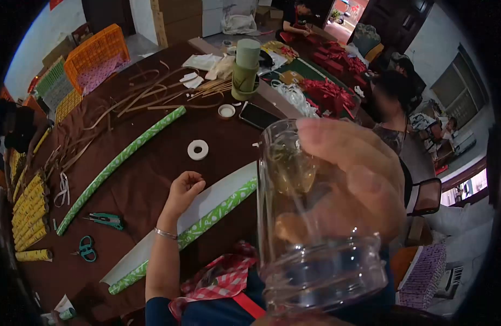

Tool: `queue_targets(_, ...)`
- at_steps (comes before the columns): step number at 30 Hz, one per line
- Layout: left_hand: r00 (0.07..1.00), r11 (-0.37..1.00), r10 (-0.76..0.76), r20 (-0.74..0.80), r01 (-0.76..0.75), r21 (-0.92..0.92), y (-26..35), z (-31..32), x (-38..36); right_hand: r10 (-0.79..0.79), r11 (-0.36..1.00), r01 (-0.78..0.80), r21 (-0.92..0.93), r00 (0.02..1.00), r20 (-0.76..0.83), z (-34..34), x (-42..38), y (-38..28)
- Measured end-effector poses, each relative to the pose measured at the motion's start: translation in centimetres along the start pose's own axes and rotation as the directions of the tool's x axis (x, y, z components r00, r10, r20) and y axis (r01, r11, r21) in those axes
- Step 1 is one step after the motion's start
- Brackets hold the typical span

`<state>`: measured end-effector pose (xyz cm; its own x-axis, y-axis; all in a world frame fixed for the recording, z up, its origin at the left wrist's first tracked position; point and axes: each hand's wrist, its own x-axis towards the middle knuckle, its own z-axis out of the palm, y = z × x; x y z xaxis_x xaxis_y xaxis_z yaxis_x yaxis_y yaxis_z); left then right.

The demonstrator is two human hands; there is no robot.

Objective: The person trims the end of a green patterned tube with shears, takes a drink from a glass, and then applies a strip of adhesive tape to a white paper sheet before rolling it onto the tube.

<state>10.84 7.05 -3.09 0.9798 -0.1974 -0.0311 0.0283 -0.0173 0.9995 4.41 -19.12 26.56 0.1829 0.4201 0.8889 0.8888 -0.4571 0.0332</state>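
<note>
A clear bottle (pixel 315 266) with a little yellowish liquid is very close to the camera, tilted, its wide ridged end toward the bottom. My right hand (pixel 359 179) is wrapped round it. My left hand (pixel 186 190) rests with curled fingers beside a partly unrolled green-and-white patterned sheet (pixel 215 217); whether it pinches anything is hidden. Just above that hand lies a white tape roll (pixel 198 150). A long rolled green tube (pixel 123 157) lies to the left. Teal scissors (pixel 87 249) and a green-handled cutter (pixel 106 220) are on the brown tablecloth (pixel 136 201).
Brown strips (pixel 136 98), yellow rolls (pixel 30 217), a phone (pixel 258 116) and a green cylindrical holder (pixel 244 81) are on the table. Red ribbons (pixel 329 95) lie farther back. One person (pixel 389 103) sits at the right, another at the far left, others at the back.
</note>
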Motion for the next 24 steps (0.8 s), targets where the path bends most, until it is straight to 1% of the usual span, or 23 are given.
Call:
queue_targets(2, 0.999, 0.998, -0.049, -0.002, 0.049, -0.028, 1.0, 0.3, -0.4, -0.007, 0.992, 0.029, 0.127, 0.986, -0.165, 0.8, 0.4, 1.3)
queue_targets(3, 0.999, 0.998, -0.043, -0.01, 0.042, -0.054, 1.2, 0.4, -0.4, 0.003, 0.991, 0.019, 0.136, 0.987, -0.163, 1.1, 0.3, 2.0)
queue_targets(4, 0.999, 0.996, -0.031, -0.019, 0.029, -0.08, 1.4, 0.4, -0.4, -0.04, 0.99, 0.065, 0.129, 0.981, -0.187, 1.3, 0.0, 2.9)
queue_targets(6, 0.999, 0.996, -0.048, -0.017, 0.047, -0.077, 1.5, 0.4, -0.4, -0.129, 0.982, 0.157, 0.103, 0.964, -0.234, 1.6, -0.3, 4.0)
queue_targets(7, 0.998, 0.995, -0.062, -0.011, 0.061, -0.074, 1.5, 0.3, -0.4, -0.066, 0.998, 0.068, -0.003, 0.959, -0.277, 2.5, 0.1, 2.7)
queue_targets(8, 0.998, 0.995, -0.065, -0.012, 0.064, -0.072, 1.5, 0.3, -0.5, -0.063, 0.998, 0.066, 0.0, 0.958, -0.278, 2.4, 0.0, 3.2)
queue_targets(10, 0.998, 0.997, -0.061, -0.003, 0.061, -0.045, 1.4, 0.2, -0.4, -0.177, 0.97, 0.201, 0.136, 0.97, -0.168, 1.7, -0.2, 4.7)
queue_targets(11, 0.998, 0.998, -0.063, -0.006, 0.063, -0.032, 1.1, 0.2, -0.3, -0.176, 0.97, 0.2, 0.137, 0.97, -0.169, 1.3, -0.4, 4.7)
queue_targets(12, 0.998, 0.998, -0.064, -0.009, 0.064, -0.02, 1.2, 0.2, -0.3, -0.166, 0.976, 0.179, 0.123, 0.98, -0.109, 0.9, -0.2, 4.5)
queue_targets(13, 1.0, 0.999, -0.028, -0.011, 0.028, -0.028, 1.3, 0.4, -0.4, -0.155, 0.981, 0.16, 0.109, 0.987, -0.049, 0.7, -0.1, 4.4)
queue_targets(16, 0.998, 0.998, -0.058, -0.006, 0.058, -0.01, 1.5, 0.3, -0.4, -0.158, 0.983, 0.158, 0.094, 0.987, -0.007, 0.8, -0.5, 5.0)
queue_targets(19, 1.0, 1.0, -0.028, -0.014, 0.028, 0.002, 2.0, 0.4, -0.5, -0.164, 0.985, 0.16, 0.069, 0.985, 0.056, 1.1, -0.6, 5.5)
queue_targets(20, 1.0, 1.0, -0.026, -0.015, 0.026, 0.001, 2.0, 0.4, -0.5, -0.166, 0.984, 0.162, 0.07, 0.985, 0.056, 1.3, -0.4, 5.3)
queue_targets(22, 0.999, 0.999, -0.038, -0.001, 0.038, -0.019, 1.9, 0.4, -0.5, -0.164, 0.978, 0.173, 0.114, 0.983, -0.087, 1.9, 0.2, 4.4)
queue_targets(23, 1.0, 1.0, -0.031, -0.004, 0.031, -0.002, 1.4, 0.3, -0.4, -0.166, 0.978, 0.175, 0.114, 0.982, -0.087, 1.8, 0.2, 4.4)
queue_targets(24, 1.0, 1.0, -0.029, -0.004, 0.029, -0.003, 1.3, 0.3, -0.4, -0.165, 0.974, 0.171, 0.147, 0.985, -0.054, 1.6, 0.2, 4.7)
